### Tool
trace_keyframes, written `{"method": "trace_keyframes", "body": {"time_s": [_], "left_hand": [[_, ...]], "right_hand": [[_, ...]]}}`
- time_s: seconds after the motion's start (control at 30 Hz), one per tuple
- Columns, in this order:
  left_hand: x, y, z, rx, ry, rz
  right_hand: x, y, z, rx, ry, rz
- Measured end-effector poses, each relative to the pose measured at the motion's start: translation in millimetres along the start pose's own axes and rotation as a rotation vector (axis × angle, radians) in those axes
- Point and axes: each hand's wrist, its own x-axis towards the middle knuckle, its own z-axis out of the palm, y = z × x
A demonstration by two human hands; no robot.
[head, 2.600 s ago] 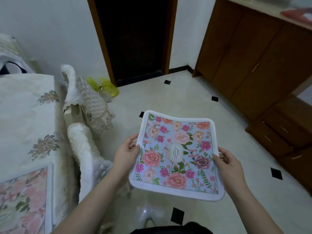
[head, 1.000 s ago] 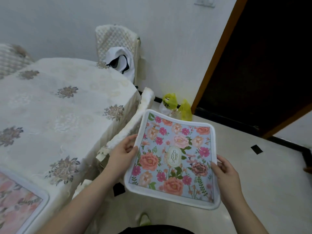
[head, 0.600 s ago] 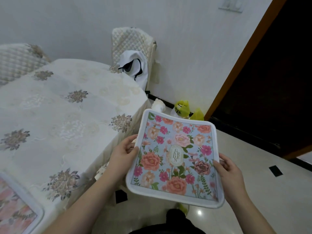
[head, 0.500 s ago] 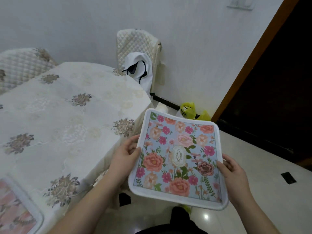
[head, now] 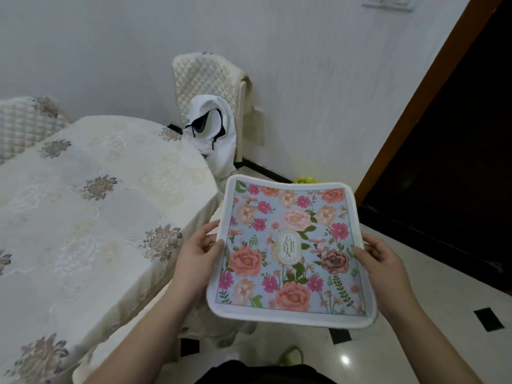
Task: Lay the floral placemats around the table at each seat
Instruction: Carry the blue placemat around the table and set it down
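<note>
A floral placemat (head: 288, 245), pale blue with pink and peach flowers and a white border, is held flat in the air at the table's right side. My left hand (head: 198, 252) grips its left edge with the thumb on top. My right hand (head: 381, 261) grips its right edge the same way. The table (head: 91, 206) spreads to the left under a cream embroidered cloth; the stretch nearest the mat is bare cloth.
A quilted chair (head: 210, 87) with a white bag (head: 213, 134) hung on it stands against the wall behind the table. Another quilted chair back (head: 25, 120) shows at far left. A dark doorway (head: 457, 151) is on the right, over tiled floor (head: 432, 314).
I have walked along the table with the mat held in both hands. The placemat lying on the table's near left corner has slipped out of view. The far chair is closer.
</note>
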Motion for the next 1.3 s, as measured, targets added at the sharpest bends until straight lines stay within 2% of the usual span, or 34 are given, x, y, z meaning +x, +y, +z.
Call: {"method": "trace_keyframes", "body": {"time_s": [0.5, 0.83, 0.97, 1.1, 1.3], "left_hand": [[88, 24, 33, -0.105, 0.106, -0.086], [188, 41, 21, -0.022, 0.204, -0.076], [213, 42, 12, -0.067, 0.213, -0.112], [230, 47, 5, -0.059, 0.258, -0.101], [252, 43, 0, -0.074, 0.401, -0.193]], "right_hand": [[111, -39, 22, -0.001, -0.069, 0.064], [205, -86, 84, -0.051, -0.161, 0.114], [234, -96, 105, -0.059, -0.186, 0.116], [260, -100, 122, -0.103, -0.259, 0.144], [323, -122, 166, -0.174, -0.458, 0.171]]}}
